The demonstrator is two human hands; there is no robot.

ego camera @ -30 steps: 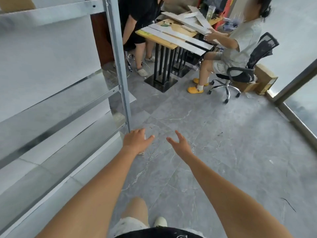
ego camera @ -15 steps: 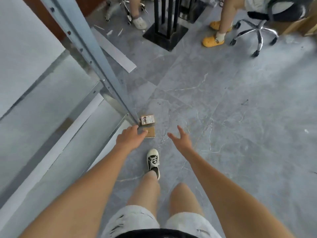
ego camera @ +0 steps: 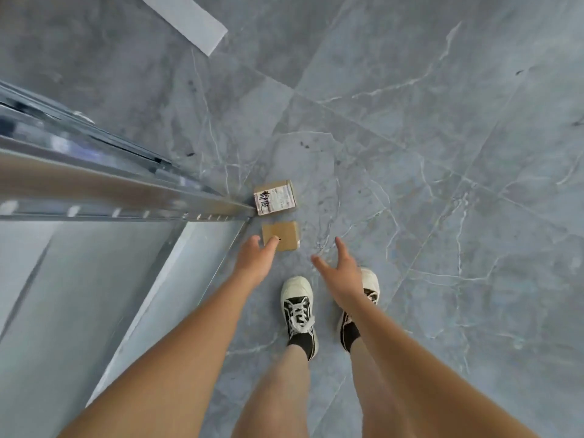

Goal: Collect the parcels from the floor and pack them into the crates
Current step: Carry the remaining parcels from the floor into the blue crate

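The left hand (ego camera: 254, 260) reaches down with fingers spread and holding nothing, its fingertips over the near edge of a plain brown parcel (ego camera: 282, 235), while the right hand (ego camera: 339, 267) hovers open and empty just beside it, above the grey floor (ego camera: 442, 153). This looks like the pick-up step: the next move would call for closing the fingers round the plain parcel, then taking the labelled parcel (ego camera: 275, 197) lying just beyond it against the foot of the metal rack (ego camera: 126, 197). No crates are in view, so what they hold cannot be told.
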